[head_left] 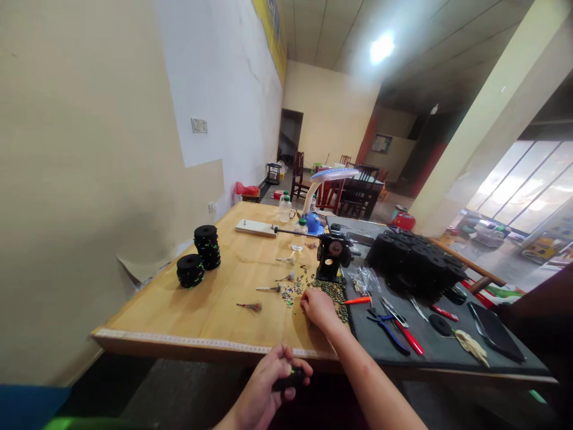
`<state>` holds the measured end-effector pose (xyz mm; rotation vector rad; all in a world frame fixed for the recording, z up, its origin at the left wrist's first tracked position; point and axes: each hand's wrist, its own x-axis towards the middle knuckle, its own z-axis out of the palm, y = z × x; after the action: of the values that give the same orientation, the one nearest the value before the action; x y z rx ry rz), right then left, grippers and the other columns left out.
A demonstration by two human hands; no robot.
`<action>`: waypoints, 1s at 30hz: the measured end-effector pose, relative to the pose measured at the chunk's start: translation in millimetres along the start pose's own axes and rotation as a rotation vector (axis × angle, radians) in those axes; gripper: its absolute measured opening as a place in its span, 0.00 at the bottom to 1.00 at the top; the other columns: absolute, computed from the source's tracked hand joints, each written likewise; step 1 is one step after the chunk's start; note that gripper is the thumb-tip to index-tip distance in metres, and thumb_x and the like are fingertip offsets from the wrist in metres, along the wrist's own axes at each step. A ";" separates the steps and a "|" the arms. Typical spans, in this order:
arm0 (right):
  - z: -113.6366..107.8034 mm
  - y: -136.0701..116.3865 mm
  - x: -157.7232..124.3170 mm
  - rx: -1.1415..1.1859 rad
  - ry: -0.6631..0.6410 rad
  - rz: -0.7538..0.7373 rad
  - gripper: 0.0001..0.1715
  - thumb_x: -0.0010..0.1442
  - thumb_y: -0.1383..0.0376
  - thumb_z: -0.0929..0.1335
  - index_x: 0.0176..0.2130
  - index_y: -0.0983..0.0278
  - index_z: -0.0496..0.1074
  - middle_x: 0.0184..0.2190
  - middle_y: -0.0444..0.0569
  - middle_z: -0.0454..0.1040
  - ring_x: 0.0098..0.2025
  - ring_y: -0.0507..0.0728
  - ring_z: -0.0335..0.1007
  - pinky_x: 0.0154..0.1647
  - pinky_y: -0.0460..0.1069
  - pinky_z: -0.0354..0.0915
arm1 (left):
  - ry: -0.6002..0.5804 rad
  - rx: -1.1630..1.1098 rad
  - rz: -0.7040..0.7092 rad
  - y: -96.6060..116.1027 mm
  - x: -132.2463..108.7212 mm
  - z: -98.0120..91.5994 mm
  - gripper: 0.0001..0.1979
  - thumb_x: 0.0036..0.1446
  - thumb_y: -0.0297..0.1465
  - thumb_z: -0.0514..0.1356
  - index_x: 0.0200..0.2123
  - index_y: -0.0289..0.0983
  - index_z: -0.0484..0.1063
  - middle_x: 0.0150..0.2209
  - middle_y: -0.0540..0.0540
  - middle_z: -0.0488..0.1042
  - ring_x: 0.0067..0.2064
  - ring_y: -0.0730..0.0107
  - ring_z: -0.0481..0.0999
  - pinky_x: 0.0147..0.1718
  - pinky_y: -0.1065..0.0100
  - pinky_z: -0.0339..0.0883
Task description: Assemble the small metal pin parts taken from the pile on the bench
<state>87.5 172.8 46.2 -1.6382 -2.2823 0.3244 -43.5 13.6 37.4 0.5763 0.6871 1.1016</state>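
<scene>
Near the table's front edge, my left hand (278, 382) is closed round a small black roll (289, 380) with a bit of yellow-green on it. My right hand (319, 307) rests on the wooden table beside a spread of small dark and yellowish pieces (335, 298); its fingers are bent down and whatever they pinch is too small to make out. Small coloured pieces (290, 291) lie just left of my right hand. Behind it stands a black hand-cranked device (331, 257) with a long rod. Several thin bundles, one reddish (249, 307), lie to the left.
Two stacks of black rolls with green bits, one taller (207, 248), stand at the left. On the grey mat (430, 352) lie blue-handled pliers (391, 331), an orange-handled tool (358, 300), a glove (471, 347) and many black rolls (414, 263). A lamp (333, 174) stands behind.
</scene>
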 end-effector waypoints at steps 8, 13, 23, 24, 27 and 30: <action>-26.1 -10.1 -59.0 0.270 0.031 -0.067 0.11 0.63 0.64 0.61 0.31 0.63 0.68 0.25 0.45 0.73 0.27 0.53 0.70 0.29 0.45 0.62 | 0.084 0.049 0.096 2.2 0.4 -3.9 0.10 0.46 0.29 0.59 0.32 0.39 0.60 0.34 0.45 0.78 0.37 0.66 0.73 0.30 0.70 0.55; -28.6 -23.8 -121.7 0.839 -0.033 -0.057 0.17 0.63 0.53 0.61 0.34 0.63 0.67 0.25 0.46 0.71 0.24 0.53 0.67 0.21 0.44 0.62 | 0.096 0.110 0.199 -8.1 4.1 -6.1 0.09 0.47 0.28 0.60 0.33 0.39 0.62 0.34 0.48 0.76 0.33 0.69 0.69 0.30 0.69 0.56; -22.1 -37.5 -141.1 1.004 -0.017 -0.008 0.23 0.60 0.47 0.63 0.33 0.64 0.68 0.30 0.49 0.73 0.24 0.52 0.68 0.27 0.46 0.65 | 0.003 0.220 0.351 -8.3 3.8 -1.0 0.09 0.50 0.29 0.61 0.34 0.39 0.64 0.36 0.47 0.74 0.42 0.63 0.70 0.44 0.63 0.61; -22.8 -37.2 -141.7 0.994 -0.019 -0.014 0.22 0.60 0.48 0.63 0.33 0.64 0.68 0.30 0.49 0.73 0.25 0.52 0.68 0.27 0.46 0.66 | -0.003 0.229 0.356 -8.4 4.0 -1.0 0.08 0.50 0.29 0.61 0.34 0.39 0.63 0.36 0.47 0.74 0.42 0.63 0.70 0.44 0.63 0.61; -24.5 -35.8 -143.5 0.951 -0.025 -0.036 0.20 0.62 0.50 0.63 0.33 0.64 0.68 0.29 0.48 0.73 0.25 0.53 0.68 0.29 0.46 0.65 | -0.016 0.266 0.371 -9.6 4.6 -2.4 0.08 0.51 0.29 0.60 0.35 0.39 0.63 0.36 0.47 0.73 0.42 0.62 0.70 0.44 0.62 0.61; -26.2 -35.4 -144.2 0.932 -0.024 -0.050 0.18 0.62 0.52 0.63 0.32 0.64 0.67 0.27 0.46 0.71 0.26 0.52 0.68 0.30 0.46 0.65 | -0.009 0.318 0.387 -10.4 4.2 -4.1 0.08 0.52 0.29 0.60 0.35 0.39 0.63 0.36 0.47 0.73 0.43 0.62 0.69 0.45 0.62 0.61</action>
<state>109.2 24.8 66.0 -1.0683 -1.7194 1.1748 -39.1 14.3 26.2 1.0173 0.7681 1.3559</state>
